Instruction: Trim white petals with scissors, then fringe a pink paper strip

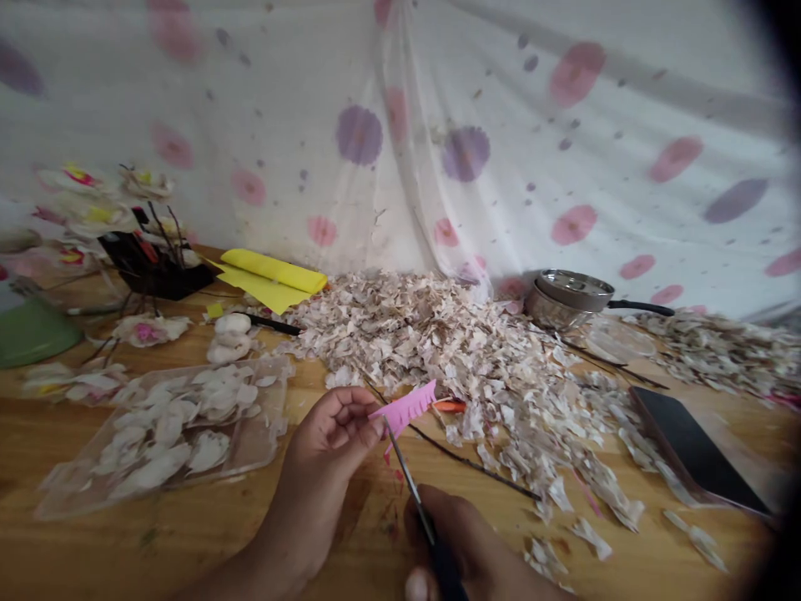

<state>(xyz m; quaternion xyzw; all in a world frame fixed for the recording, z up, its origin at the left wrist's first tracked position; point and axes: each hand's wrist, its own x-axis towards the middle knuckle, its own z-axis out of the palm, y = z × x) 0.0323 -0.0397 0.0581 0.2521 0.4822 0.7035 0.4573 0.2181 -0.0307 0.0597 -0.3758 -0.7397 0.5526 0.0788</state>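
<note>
A pink paper strip (pixel 410 407), fringed with short cuts along its upper edge, is pinched between the thumb and fingers of my left hand (pixel 338 442). My right hand (pixel 463 534) is closed round the dark handle of a pair of scissors (pixel 410 480). The metal blades point up and away from me, and their tips meet the strip beside my left thumb. Part of the handle is hidden by my fingers. Just beyond the strip lie an orange object (pixel 450 406) and a thin dark twig (pixel 469 461).
A big heap of pale dried flakes (pixel 425 325) spreads across the wooden table. On the left are a clear tray (pixel 250 434) of white petals, yellow paper (pixel 269 275), and flowers (pixel 93 209) by a black holder (pixel 156 267). To the right are a metal pan (pixel 572 292) and a phone (pixel 694 446).
</note>
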